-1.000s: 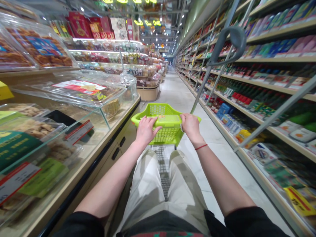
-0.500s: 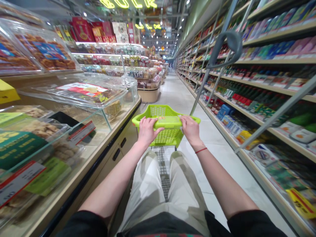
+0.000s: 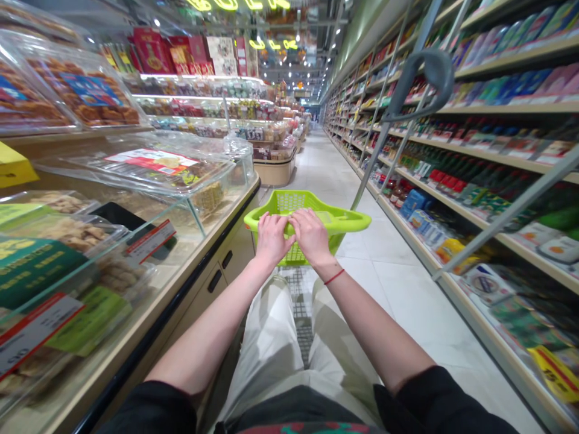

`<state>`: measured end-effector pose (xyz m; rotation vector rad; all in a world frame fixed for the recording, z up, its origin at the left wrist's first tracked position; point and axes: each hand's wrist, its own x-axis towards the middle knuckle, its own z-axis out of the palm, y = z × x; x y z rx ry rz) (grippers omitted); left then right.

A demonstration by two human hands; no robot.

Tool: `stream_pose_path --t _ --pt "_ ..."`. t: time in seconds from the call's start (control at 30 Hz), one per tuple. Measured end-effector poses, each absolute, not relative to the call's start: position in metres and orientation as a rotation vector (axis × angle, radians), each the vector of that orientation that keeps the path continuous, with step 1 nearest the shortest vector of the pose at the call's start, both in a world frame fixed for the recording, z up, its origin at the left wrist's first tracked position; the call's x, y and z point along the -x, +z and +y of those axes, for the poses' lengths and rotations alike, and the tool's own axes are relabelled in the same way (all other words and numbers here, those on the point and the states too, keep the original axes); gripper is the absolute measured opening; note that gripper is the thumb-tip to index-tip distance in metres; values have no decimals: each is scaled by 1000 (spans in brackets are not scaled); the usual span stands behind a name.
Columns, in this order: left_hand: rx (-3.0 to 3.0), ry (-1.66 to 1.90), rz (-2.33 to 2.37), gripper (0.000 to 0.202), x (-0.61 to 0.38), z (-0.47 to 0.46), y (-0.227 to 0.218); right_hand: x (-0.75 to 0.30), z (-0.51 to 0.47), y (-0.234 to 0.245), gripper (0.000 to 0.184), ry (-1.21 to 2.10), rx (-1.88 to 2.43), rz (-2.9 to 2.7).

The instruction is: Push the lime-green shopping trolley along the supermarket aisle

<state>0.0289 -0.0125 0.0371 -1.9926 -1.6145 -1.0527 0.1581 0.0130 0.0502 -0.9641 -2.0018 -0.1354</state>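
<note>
While the left hand [image 3: 271,239] and right hand [image 3: 311,236] clench side by side, touching, on the lime-green cart handle [image 3: 350,221], the wire-patterned basket [image 3: 294,204] sits just ahead of the grip; glass pastry counter [image 3: 178,295] left, stocked shelves [image 3: 497,154] right.

Right hand [image 3: 311,236] has slid in along the lime-green plastic basket handle [image 3: 347,221] and now sits right up against the left hand [image 3: 271,240], no longer out near the end. Whole basket's twisted a bit too.
</note>
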Motion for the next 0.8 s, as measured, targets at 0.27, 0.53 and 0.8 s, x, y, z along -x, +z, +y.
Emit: stream_pose_path --t 0.27,0.53,0.8 --pt "2044 -1073 -1619 40 -27 -16 40 -224 37 37 32 -177 1031 -1813" --pt "2022 -1072 -1615 35 -28 -16 39 -209 33 46 35 -132 1123 -1714" --pt "2000 -1049 -1599 24 -24 -17 36 -143 19 72 32 -187 1143 -2091"
